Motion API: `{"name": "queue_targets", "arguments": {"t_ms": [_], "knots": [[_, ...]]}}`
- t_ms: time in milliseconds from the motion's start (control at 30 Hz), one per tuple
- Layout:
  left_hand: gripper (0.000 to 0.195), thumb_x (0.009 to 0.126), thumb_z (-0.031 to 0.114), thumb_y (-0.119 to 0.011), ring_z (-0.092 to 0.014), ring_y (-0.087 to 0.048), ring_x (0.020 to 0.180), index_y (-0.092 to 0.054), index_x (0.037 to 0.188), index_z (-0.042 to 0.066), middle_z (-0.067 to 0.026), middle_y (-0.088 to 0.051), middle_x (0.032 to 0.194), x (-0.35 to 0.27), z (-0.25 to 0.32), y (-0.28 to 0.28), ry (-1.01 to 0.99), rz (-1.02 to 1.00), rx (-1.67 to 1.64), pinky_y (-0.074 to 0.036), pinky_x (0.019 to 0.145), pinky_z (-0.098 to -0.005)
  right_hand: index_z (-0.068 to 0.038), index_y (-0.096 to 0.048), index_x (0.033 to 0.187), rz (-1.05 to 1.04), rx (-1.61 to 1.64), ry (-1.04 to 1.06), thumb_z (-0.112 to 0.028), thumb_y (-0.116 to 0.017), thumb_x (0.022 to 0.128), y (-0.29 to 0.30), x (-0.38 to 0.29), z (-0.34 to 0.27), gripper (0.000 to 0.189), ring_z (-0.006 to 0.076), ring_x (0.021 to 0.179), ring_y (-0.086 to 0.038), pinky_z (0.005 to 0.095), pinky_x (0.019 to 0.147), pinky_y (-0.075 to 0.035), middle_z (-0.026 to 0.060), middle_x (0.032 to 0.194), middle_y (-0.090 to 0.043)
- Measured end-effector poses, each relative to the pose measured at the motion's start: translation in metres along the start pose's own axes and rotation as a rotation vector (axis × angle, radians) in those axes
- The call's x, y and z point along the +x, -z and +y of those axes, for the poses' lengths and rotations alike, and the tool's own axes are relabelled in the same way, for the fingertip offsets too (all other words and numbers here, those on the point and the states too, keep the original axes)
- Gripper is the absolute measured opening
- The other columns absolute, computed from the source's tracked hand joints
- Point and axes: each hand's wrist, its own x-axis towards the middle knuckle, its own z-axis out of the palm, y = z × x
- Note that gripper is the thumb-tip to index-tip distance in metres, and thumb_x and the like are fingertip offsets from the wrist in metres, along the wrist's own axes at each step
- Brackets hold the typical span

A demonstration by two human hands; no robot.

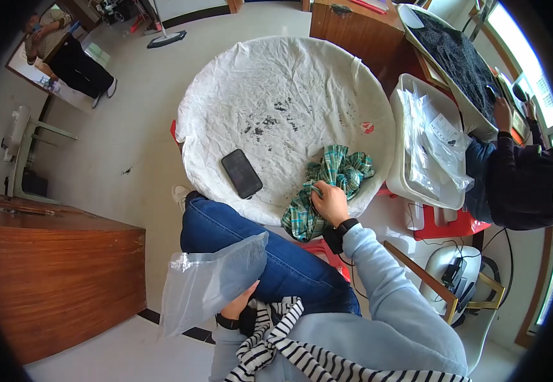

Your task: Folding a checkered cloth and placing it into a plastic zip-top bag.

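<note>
My right hand (330,202) grips a bunched green plaid cloth (338,172) at the near right rim of a round surface covered with white cloth (267,71). Over my thigh, a clear plastic bag (214,279) is in my left hand (240,301); the bag hides most of the fingers. A black smartphone (241,173) lies on the white cloth, left of the plaid cloth. Small dark fragments (269,122) are scattered around the middle of the white cloth.
A white plastic bin (393,179) with clear bags stands to the right. Beyond it, a person (520,181) works at a container of dark material (453,57). A wooden cabinet (66,267) is at the left. Another person (71,52) stands at the far left. Cables hang near a chair at the lower right.
</note>
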Motion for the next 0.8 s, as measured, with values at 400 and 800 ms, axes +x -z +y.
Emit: {"name": "queue_targets", "arguments": {"t_ms": [400, 800], "knots": [[0.049, 0.078, 0.024, -0.073, -0.022, -0.055, 0.107, -0.056, 0.12, 0.006, -0.0055, -0.061, 0.117, -0.0016, -0.003, -0.0014, 0.092, -0.036, -0.096, -0.039, 0.096, -0.0314, -0.007, -0.063, 0.088, -0.013, 0.019, -0.042, -0.023, -0.059, 0.08, 0.0034, -0.0019, -0.0027, 0.019, 0.037, 0.069, -0.062, 0.0453, 0.063, -0.048, 0.0184, 0.073, -0.064], [0.057, 0.077, 0.03, -0.074, -0.023, -0.052, 0.111, -0.052, 0.124, 0.006, -0.0064, -0.058, 0.122, -0.0021, -0.0011, -0.0007, 0.156, -0.08, -0.085, -0.038, 0.098, -0.0332, -0.005, -0.062, 0.087, -0.035, -0.04, -0.027, -0.021, -0.059, 0.079, 0.0002, -0.0003, 0.0006, 0.018, 0.0359, 0.069, -0.061, 0.0435, 0.062, -0.047, 0.0181, 0.076, -0.064]]}}
